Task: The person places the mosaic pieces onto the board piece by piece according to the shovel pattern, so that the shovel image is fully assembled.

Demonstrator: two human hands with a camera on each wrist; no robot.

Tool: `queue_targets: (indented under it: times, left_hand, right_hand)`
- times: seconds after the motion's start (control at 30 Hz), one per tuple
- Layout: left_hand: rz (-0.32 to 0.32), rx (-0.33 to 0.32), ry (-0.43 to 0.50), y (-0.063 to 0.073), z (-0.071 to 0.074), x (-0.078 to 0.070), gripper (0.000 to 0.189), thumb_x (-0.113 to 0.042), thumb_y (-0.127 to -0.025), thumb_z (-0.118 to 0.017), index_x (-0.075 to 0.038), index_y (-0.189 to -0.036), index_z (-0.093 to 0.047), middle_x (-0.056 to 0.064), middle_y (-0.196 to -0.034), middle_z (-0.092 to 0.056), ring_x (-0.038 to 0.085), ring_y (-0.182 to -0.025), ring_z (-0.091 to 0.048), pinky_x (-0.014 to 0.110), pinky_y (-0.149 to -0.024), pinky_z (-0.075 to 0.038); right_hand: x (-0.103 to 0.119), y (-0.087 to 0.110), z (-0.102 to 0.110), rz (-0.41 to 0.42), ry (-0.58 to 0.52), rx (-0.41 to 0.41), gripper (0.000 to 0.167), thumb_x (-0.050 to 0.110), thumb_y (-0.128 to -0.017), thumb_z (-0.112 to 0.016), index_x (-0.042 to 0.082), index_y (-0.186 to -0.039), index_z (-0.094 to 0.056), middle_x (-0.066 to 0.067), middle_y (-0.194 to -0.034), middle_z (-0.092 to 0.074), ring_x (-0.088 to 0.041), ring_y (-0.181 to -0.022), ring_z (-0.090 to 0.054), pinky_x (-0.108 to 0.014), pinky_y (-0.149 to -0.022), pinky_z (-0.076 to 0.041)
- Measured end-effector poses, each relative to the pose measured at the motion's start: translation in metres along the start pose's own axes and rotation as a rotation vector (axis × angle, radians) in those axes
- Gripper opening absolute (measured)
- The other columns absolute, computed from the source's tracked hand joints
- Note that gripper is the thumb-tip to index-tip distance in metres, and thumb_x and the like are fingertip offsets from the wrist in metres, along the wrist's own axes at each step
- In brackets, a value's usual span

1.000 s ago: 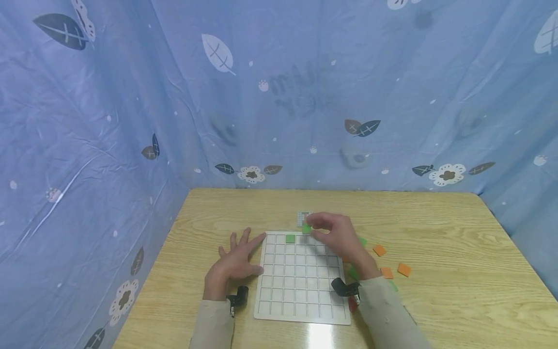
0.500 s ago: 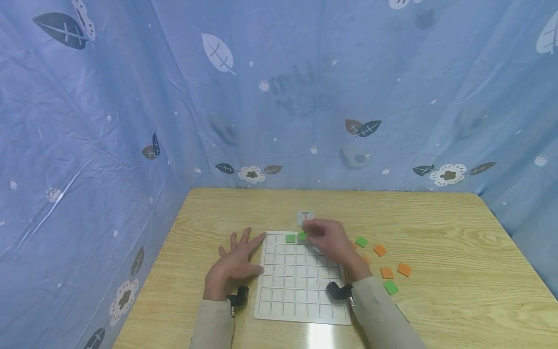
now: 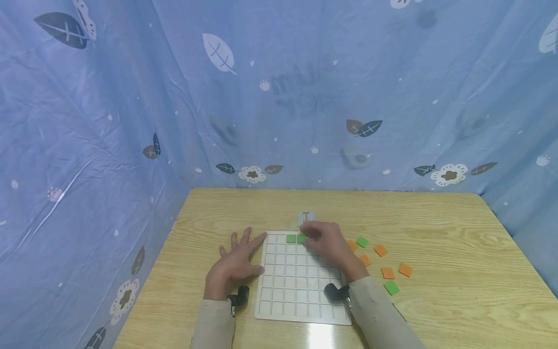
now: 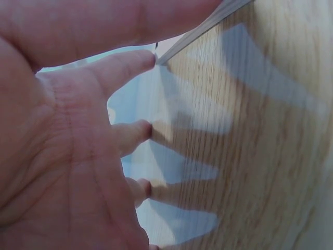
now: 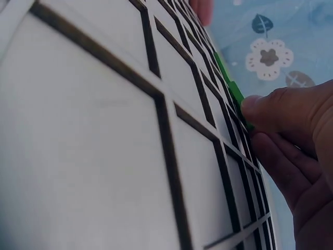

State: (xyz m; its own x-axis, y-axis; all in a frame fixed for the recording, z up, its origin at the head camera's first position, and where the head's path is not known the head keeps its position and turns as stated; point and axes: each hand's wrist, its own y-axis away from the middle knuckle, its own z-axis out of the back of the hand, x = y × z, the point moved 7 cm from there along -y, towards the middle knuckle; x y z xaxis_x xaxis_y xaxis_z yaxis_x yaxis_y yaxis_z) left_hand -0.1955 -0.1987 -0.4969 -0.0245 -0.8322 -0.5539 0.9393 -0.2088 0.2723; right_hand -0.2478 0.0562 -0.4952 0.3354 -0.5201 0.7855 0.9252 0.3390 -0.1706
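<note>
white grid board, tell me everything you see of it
The white grid board is a squarish panel whose raised ridges form square cells; it looks smooth, like plastic or painted wood. It lies flat on the wood-grain table, with two green tiles side by side at its far row, the right one pinched by the right hand. The left hand touches its left edge; the right arm hides part.

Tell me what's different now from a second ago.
The right hand has carried the second green tile down and slightly left, to the far row of the board, beside the first green tile; it still pinches it. The left hand stays at the board's left edge; the board and first green tile haven't moved.
</note>
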Motion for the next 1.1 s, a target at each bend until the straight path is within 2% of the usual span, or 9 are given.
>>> queue_targets:
  times: [0.23,0.67,0.87,1.0,1.1]
  left_hand:
    - [0.0,0.003,0.007,0.0,0.0,-0.001,0.096,-0.02,-0.087,-0.088,-0.026,-0.17,-0.042,0.024,-0.183,-0.012,0.063,-0.164,0.006,0.095,-0.116,0.005]
    - [-0.005,0.003,0.017,-0.002,0.0,0.0,0.096,-0.021,-0.086,-0.087,-0.027,-0.17,-0.042,0.024,-0.183,-0.011,0.063,-0.164,0.008,0.095,-0.116,0.007]
    - [0.0,0.013,0.012,-0.002,-0.001,0.001,0.096,-0.021,-0.086,-0.086,-0.03,-0.171,-0.04,0.024,-0.184,-0.009,0.062,-0.165,0.01,0.093,-0.117,0.009]
    - [-0.004,0.003,0.014,-0.001,0.0,0.0,0.096,-0.02,-0.086,-0.088,-0.027,-0.17,-0.042,0.025,-0.183,-0.011,0.063,-0.164,0.008,0.094,-0.116,0.007]
    - [0.004,0.006,0.011,0.0,0.0,0.0,0.095,-0.021,-0.087,-0.088,-0.027,-0.17,-0.042,0.024,-0.183,-0.011,0.063,-0.165,0.007,0.094,-0.117,0.006]
  right_hand:
    - [0.006,-0.003,-0.002,0.068,0.09,0.006,0.039,0.0,-0.087,-0.083,0.008,-0.126,-0.081,-0.008,-0.125,-0.082,-0.03,-0.121,-0.078,-0.05,-0.105,-0.062]
    - [0.007,-0.004,-0.001,0.074,0.134,0.023,0.041,0.001,-0.088,-0.081,0.008,-0.129,-0.081,-0.008,-0.127,-0.082,-0.028,-0.121,-0.078,-0.049,-0.105,-0.062]
    - [0.004,0.002,0.009,0.018,0.086,0.044,0.042,0.008,-0.092,-0.081,0.012,-0.134,-0.079,-0.004,-0.134,-0.08,-0.027,-0.127,-0.075,-0.051,-0.112,-0.058]
    - [0.004,0.01,0.019,-0.036,0.009,0.064,0.044,0.012,-0.095,-0.081,0.016,-0.139,-0.077,0.0,-0.139,-0.077,-0.026,-0.127,-0.075,-0.053,-0.111,-0.058]
    - [0.008,0.017,0.03,-0.037,-0.027,0.061,0.043,0.015,-0.096,-0.082,0.015,-0.139,-0.077,0.0,-0.138,-0.077,-0.027,-0.125,-0.076,-0.055,-0.109,-0.06]
